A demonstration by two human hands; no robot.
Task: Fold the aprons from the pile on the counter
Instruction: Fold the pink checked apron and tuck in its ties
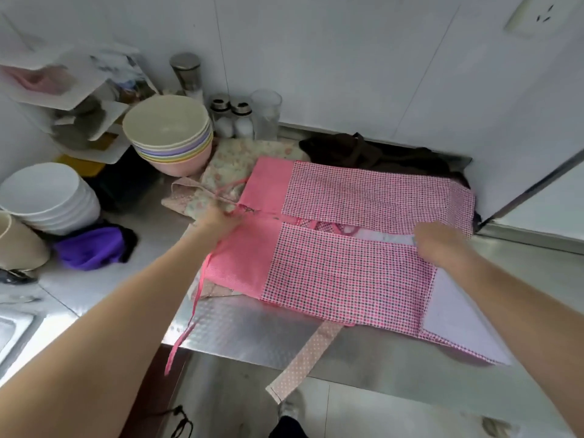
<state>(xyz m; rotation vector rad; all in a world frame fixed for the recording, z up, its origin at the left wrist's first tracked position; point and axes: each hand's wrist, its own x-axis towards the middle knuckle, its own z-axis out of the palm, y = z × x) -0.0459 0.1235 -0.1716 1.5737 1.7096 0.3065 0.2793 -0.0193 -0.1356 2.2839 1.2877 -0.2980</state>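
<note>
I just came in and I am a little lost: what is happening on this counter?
A person is folding a pink checked apron on the steel counter. Both long sides are turned in toward the middle. The left hand pinches the pink edge near the ties; the right hand grips the near flap. A floral apron and a dark one lie behind.

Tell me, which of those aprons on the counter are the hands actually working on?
The pink checked apron, spread in front; both hands rest on it. The floral apron and dark apron lie untouched behind.
</note>
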